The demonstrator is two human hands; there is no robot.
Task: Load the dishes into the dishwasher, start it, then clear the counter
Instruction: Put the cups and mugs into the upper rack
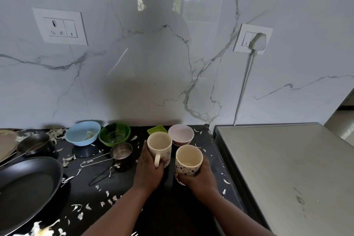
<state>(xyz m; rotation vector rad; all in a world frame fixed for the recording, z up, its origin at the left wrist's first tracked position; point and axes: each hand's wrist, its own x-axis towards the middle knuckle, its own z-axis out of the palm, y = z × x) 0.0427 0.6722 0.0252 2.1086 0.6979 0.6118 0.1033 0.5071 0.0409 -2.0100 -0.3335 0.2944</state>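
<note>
Left hand (148,166) grips left mug (159,147); right hand (199,176) grips right mug (188,159); bowls (83,133) behind on black counter (118,193).

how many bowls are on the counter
3: a blue bowl at back left, a green bowl beside it, a pale pink bowl behind the mugs. None seems hidden.
</note>
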